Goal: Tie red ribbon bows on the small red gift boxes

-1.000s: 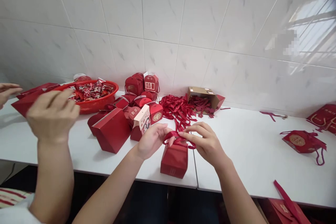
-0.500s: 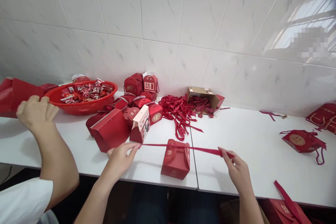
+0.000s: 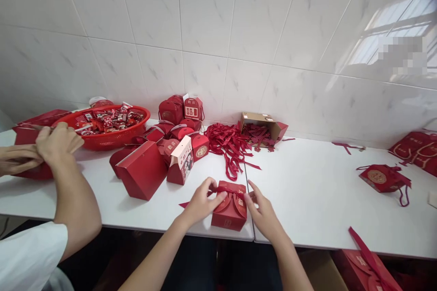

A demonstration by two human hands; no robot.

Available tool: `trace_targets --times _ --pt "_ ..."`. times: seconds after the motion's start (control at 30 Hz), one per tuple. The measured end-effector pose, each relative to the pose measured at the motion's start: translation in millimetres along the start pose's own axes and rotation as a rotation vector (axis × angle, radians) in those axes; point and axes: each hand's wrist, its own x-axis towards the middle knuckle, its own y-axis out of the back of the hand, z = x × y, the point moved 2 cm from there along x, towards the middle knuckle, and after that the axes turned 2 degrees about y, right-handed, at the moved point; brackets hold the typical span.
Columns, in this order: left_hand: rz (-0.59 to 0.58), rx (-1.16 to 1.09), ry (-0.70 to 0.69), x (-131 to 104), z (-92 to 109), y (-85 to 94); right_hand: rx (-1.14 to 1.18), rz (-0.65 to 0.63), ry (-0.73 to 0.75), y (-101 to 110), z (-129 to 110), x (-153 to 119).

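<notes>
A small red gift box (image 3: 228, 218) stands near the table's front edge with a red ribbon (image 3: 232, 189) lying across its top. My left hand (image 3: 204, 200) is at the box's left side, its thumb and fingers closed on the ribbon; a ribbon end sticks out to the left behind it. At the right side of the box, my right hand (image 3: 261, 209) has its fingers bent at the ribbon and the box's edge. Whether it grips the ribbon there is hard to see.
Red boxes (image 3: 143, 170) stand left of centre, beside a red basket (image 3: 112, 141) of wrapped sweets. Behind lie loose ribbons (image 3: 227, 143) and an open carton (image 3: 259, 118). Another person's hands (image 3: 59, 143) work at the far left. A tied box (image 3: 384, 177) sits right.
My hands have come together and lowered the stretched ribbon onto the box top. At the left, the other person's second hand has come into view at a red bag.
</notes>
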Motion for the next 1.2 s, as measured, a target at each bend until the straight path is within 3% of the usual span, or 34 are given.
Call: trace_targets --times 0.1,0.2,0.33,0.4,0.47,0.6,0.67,0.73,0.8,0.9,0.97,1.07,1.2 --pt "0.004 0.053 0.057 -2 -1 -13.0 0.020 0.081 -0.023 -12 2 -1" --pt "-0.012 0.063 0.123 -3 -7 -6.9 0.113 0.150 -0.031 -3 8 -3" --pt "-0.168 -0.026 0.205 2 -15 14.3 0.162 0.008 0.047 20 13 -6" --pt "-0.282 -0.021 0.239 6 -14 25.0 0.005 -0.079 0.182 25 11 -8" --pt "-0.480 -0.020 0.278 9 -9 33.1 -0.206 -0.068 0.282 26 7 -11" --pt "-0.871 -0.061 0.310 11 12 41.5 -0.421 0.228 0.344 18 -8 -17" --pt "-0.947 -0.127 0.288 8 25 38.6 -0.363 0.300 0.377 14 -19 -20" --pt "-0.859 -0.203 0.240 1 37 30.6 -0.247 0.266 0.364 9 -29 -21" --pt "-0.619 -0.209 0.156 -8 46 19.8 -0.122 0.183 0.294 4 -37 -21" --pt "-0.277 -0.021 -0.009 -26 51 1.6 0.034 0.059 0.160 -10 -42 -21" --pt "-0.155 0.121 -0.112 -37 48 -9.6 0.110 0.010 0.080 -19 -42 -22" --pt "-0.076 0.205 -0.231 -44 37 -18.2 0.192 -0.022 -0.022 -25 -39 -22" --pt "-0.133 0.142 -0.350 -43 26 -12.7 0.205 -0.102 -0.097 -19 -37 -16"
